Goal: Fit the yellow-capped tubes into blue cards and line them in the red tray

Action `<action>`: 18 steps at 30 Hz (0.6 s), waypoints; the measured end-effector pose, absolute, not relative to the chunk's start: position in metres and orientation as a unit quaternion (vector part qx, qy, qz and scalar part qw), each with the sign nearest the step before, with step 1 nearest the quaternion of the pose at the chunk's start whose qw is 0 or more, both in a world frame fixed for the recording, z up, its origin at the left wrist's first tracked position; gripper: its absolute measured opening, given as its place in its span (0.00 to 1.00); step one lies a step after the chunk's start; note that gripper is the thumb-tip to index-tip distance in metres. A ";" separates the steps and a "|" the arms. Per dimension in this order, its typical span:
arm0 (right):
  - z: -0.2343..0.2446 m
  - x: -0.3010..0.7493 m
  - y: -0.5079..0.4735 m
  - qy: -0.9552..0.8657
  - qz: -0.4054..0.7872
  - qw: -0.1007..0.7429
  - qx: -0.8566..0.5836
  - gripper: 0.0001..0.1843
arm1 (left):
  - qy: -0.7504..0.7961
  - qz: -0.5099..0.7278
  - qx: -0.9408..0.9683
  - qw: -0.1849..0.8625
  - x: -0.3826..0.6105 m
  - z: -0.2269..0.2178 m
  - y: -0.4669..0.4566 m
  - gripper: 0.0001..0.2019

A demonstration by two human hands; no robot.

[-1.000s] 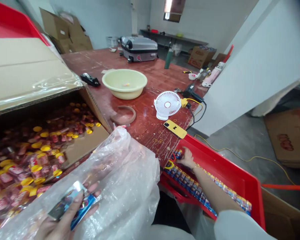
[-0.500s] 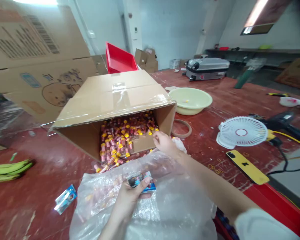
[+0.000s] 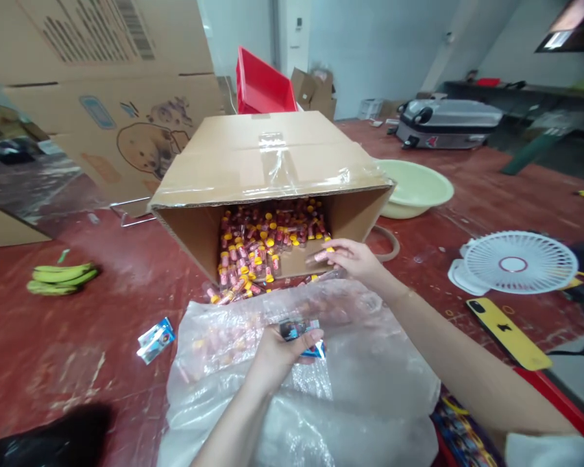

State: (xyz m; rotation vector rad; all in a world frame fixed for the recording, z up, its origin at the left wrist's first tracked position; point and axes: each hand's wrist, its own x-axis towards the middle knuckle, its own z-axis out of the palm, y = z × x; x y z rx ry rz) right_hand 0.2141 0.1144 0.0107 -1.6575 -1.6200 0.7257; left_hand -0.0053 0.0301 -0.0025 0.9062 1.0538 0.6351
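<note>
Nearest, my left hand (image 3: 277, 347) pinches a small printed packet (image 3: 302, 331) between thumb and fingers, above the clear plastic bag (image 3: 370, 395). Farther, my right hand (image 3: 357, 259) lies at the right side of the open mouth of the cardboard box (image 3: 272, 155), fingers drawn narrow and pointing left; the yellow-capped tubes (image 3: 260, 243) lie left of and beyond its fingertips, long axes mixed, and this hand is nearer to them. Whether one tube is gripped I cannot tell, and the box's far interior is shadowed.
</note>
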 end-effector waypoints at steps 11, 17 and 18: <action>0.066 0.207 0.026 -0.726 0.273 0.469 -0.421 0.03 | 0.482 0.297 0.450 0.691 0.001 0.012 0.025 0.24; 0.078 0.194 0.023 -0.779 0.216 0.437 -0.395 0.04 | 0.449 0.315 0.479 0.685 -0.002 0.018 0.023 0.13; 0.080 0.192 0.023 -0.787 0.210 0.434 -0.385 0.05 | 0.447 0.324 0.475 0.685 -0.001 0.019 0.023 0.13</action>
